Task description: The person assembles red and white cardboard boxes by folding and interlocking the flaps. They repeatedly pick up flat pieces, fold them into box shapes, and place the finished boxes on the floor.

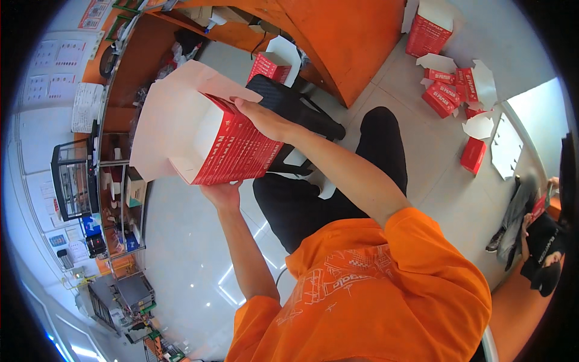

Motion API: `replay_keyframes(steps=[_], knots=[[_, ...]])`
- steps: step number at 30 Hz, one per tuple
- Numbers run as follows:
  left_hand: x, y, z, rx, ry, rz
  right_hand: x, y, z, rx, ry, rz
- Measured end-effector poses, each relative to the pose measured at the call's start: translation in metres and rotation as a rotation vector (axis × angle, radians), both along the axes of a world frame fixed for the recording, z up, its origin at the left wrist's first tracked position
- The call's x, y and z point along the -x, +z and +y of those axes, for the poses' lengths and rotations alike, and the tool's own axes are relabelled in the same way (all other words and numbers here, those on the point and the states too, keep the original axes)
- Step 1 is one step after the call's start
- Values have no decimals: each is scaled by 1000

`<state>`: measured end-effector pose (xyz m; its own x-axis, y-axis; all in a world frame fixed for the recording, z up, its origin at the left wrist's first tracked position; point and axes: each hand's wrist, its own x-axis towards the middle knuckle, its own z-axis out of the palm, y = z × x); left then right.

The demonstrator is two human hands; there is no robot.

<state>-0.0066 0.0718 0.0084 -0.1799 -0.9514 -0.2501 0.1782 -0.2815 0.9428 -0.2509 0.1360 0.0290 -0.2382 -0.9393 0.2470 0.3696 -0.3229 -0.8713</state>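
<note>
Both my hands hold a stack of red cardboard boxes (241, 151), which look nested one inside another. The white inside of the top box faces left, and its wide pale lid flaps stand open. My right hand (262, 119) is closed over the stack's upper right edge, thumb near the rim. From below, my left hand (221, 194) grips the lower side, its fingers partly hidden by the boxes. The stack is held in the air in front of my knees, beside a black plastic stool (283, 99).
Beyond the stool stands another red box (269, 67) with its white flap up. Loose red boxes (442, 96) and a taller stack (429, 35) lie by the orange cabinet (344, 42). A co-worker (540, 241) sits far right. Shelving (123, 199) lines the left.
</note>
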Motion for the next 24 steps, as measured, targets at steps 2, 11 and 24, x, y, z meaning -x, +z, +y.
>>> replay_keyframes(steps=[2, 11, 24], knots=[[-1, -1, 4, -63, 56, -88, 4, -26, -14, 103, -13, 112], [9, 23, -5, -110, 3, -79, 11, -61, -21, -46, -19, 258], [-204, -99, 33, -431, -77, -1033, 300, -381, 249, -1078, -1087, 416]])
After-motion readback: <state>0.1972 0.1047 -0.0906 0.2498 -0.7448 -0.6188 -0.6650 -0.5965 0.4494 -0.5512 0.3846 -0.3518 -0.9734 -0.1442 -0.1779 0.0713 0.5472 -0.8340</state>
